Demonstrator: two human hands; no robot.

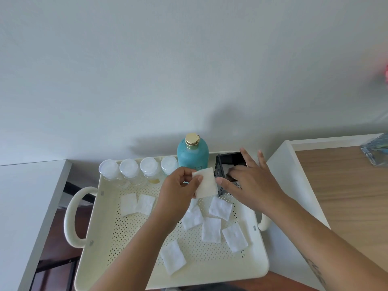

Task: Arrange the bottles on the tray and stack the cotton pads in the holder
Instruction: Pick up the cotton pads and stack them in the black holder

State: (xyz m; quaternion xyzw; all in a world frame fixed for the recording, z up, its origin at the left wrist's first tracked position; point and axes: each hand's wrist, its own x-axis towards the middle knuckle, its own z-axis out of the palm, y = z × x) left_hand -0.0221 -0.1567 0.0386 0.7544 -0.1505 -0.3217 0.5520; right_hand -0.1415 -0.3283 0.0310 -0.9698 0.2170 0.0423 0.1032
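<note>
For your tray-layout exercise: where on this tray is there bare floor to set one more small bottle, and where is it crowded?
Bare floor on the tray lies at its left and near-left, between the left handle, the two left pads and the near pad. The back row of bottles and the pad cluster at right are crowded.

Four small bottles [138, 171] stand in a row along the tray's [100, 217] far edge, a large bottle [192, 153] right of them, the holder [227, 164] rightmost; cotton pads [212, 228] lie scattered on the tray floor before them.
</note>
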